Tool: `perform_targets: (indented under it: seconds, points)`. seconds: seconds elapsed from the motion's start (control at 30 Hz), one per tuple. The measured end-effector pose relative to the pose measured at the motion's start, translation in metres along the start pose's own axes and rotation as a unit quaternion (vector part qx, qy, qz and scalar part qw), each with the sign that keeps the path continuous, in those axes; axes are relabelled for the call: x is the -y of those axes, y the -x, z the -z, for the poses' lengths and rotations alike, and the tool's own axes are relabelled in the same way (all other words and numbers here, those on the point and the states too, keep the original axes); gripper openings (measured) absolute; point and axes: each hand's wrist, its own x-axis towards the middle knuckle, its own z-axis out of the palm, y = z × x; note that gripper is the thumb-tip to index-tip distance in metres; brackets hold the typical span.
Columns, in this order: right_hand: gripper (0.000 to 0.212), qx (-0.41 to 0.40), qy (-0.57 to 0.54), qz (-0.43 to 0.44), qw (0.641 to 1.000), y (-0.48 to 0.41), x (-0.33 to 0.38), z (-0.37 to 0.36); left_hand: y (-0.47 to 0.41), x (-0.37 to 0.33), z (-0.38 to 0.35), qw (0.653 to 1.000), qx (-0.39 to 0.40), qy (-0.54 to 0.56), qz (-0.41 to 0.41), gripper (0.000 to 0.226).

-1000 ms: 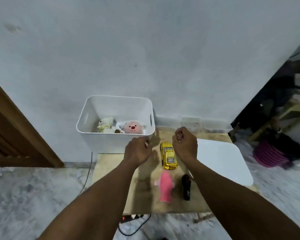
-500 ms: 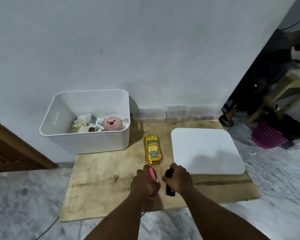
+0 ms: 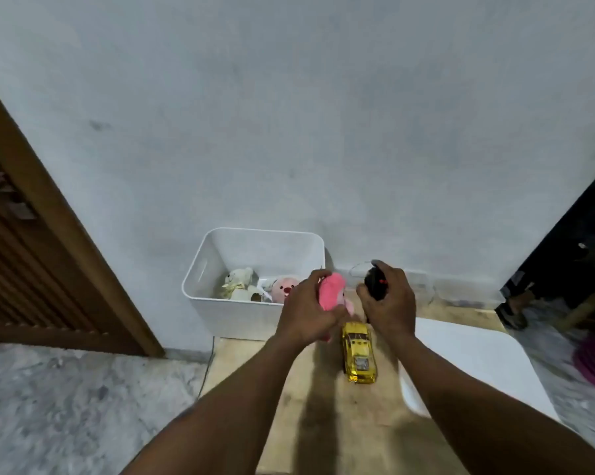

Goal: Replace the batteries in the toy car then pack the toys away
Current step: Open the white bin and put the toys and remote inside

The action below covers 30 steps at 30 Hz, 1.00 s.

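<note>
Left hand [image 3: 302,313] grips pink plush [image 3: 330,294], right hand [image 3: 390,303] black remote [image 3: 374,284]; toy car [image 3: 357,353] (gold) lies between the wrists.

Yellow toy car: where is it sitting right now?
Head view, centre-right: the yellow toy car lies on the wooden board, below the right hand, with the white bin behind to its left and the white lid to its right.

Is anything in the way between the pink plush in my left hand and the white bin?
Nothing visible does. The left hand holds the pink plush right by the white bin, which is open on top; the white lid lies apart, to the right.
</note>
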Motion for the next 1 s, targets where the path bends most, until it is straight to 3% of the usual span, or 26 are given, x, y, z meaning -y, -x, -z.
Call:
perform_targets:
  seconds: [0.1,0.27,0.6,0.73,0.87,1.0]
  points:
    - [0.052,0.042,-0.033,0.007,0.999,-0.032,0.053,-0.026,-0.025,-0.006,0.055,0.999,-0.039,-0.012,0.019,0.053]
    - [0.059,0.146,-0.063,-0.057,0.986,-0.065,0.101,-0.077,-0.061,0.013,0.117,0.991,-0.064,-0.077,0.088,0.046]
    - [0.059,0.337,0.098,-0.13,0.927,-0.106,0.074,-0.184,-0.137,0.098,0.117,0.974,-0.042,-0.1,0.2,0.05]
    - [0.057,0.371,0.136,-0.13,0.909,-0.114,0.054,-0.218,-0.161,0.128,0.102,0.964,-0.009,-0.132,0.229,0.058]
    - [0.065,0.39,0.178,-0.104,0.897,-0.113,0.043,-0.238,-0.17,0.153,0.096,0.939,0.002,-0.247,0.241,0.066]
    - [0.069,0.378,0.212,-0.074,0.898,-0.11,0.042,-0.237,-0.168,0.164,0.103,0.934,0.017,-0.247,0.257,0.066]
